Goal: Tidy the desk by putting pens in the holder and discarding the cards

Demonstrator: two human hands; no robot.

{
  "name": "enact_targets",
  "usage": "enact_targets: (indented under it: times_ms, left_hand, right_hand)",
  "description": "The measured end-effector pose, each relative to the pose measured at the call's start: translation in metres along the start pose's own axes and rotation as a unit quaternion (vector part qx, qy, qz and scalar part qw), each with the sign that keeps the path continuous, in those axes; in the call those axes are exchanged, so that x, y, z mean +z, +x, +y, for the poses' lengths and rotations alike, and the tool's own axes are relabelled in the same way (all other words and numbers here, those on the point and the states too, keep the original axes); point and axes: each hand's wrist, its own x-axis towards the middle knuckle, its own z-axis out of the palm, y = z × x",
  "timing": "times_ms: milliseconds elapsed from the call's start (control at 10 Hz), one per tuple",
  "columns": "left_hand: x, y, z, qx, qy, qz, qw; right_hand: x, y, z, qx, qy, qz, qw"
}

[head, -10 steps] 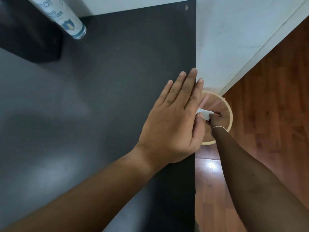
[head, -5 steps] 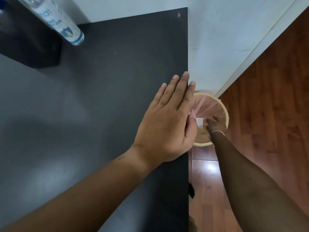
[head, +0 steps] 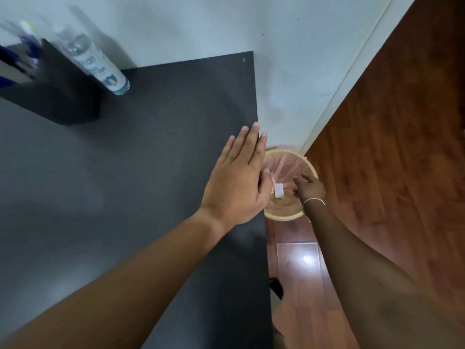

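Down past the right edge of the desk (head: 151, 172), a white card (head: 279, 190) sits over the mouth of the bin (head: 284, 217), just left of my right hand (head: 310, 188). That hand's fingers are spread loose and hold nothing (can't tell if the card is falling or already resting on the liner). My left hand (head: 239, 182) lies flat and empty on the desk edge, just left of the card. The pens (head: 22, 51) stand in the holder (head: 57, 96), far left.

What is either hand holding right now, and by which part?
Nothing. The right hand is open over the bin, apart from the white card inside it. The left hand lies flat on the desk.
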Motion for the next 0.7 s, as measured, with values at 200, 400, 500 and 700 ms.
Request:
enact_targets:
  times_ms: [200, 400, 500, 700]
  left_hand:
    - [-0.001, 0.000, 0.000, 0.000, -0.004, -0.045, 0.999]
    - [-0.009, -0.002, 0.004, -0.006, -0.012, -0.073, 0.997]
    - [-0.019, -0.002, 0.007, -0.016, -0.002, -0.119, 0.993]
    - [-0.075, -0.008, 0.016, -0.005, -0.055, -0.202, 0.978]
  right_hand:
    - [-0.035, -0.061, -0.027, -0.034, 0.009, 0.004, 0.999]
    - [-0.077, -0.133, -0.052, -0.056, 0.072, 0.006, 0.996]
    - [-0.092, -0.168, -0.064, -0.093, 0.056, -0.005, 0.994]
    - [-0.101, -0.221, -0.083, -0.161, 0.001, 0.001, 0.987]
